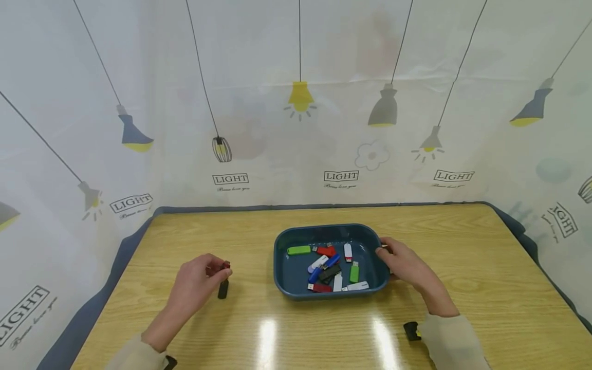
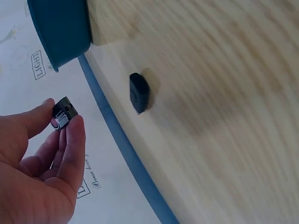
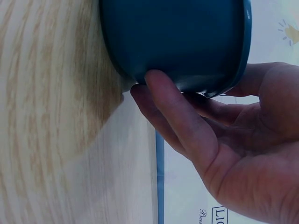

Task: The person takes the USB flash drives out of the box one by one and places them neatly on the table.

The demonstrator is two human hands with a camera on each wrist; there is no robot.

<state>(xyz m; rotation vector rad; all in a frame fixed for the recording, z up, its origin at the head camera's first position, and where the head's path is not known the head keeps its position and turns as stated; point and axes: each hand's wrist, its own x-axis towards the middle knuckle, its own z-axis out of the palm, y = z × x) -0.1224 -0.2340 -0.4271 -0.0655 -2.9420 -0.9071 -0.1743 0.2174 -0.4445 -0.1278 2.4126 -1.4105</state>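
Observation:
Between thumb and fingertips, my left hand (image 1: 191, 280) pinches a small USB flash drive (image 2: 64, 113); its metal plug shows in the left wrist view, and the head view shows a reddish part. On the table just below that hand lies a black USB flash drive (image 1: 223, 289). A dark teal tray (image 1: 290, 275) stands to the right, holding several flash drives in green, red, blue, white and black. My right hand (image 1: 407, 264) grips the tray's right end, thumb at the rim and fingers against the outer wall (image 3: 173, 42).
The wooden table (image 1: 208, 339) spreads around the tray, with glare spots near its front. Behind it and at both sides hangs a pale curtain (image 1: 277, 169) printed with lamps, its dark lower border along the table's edge.

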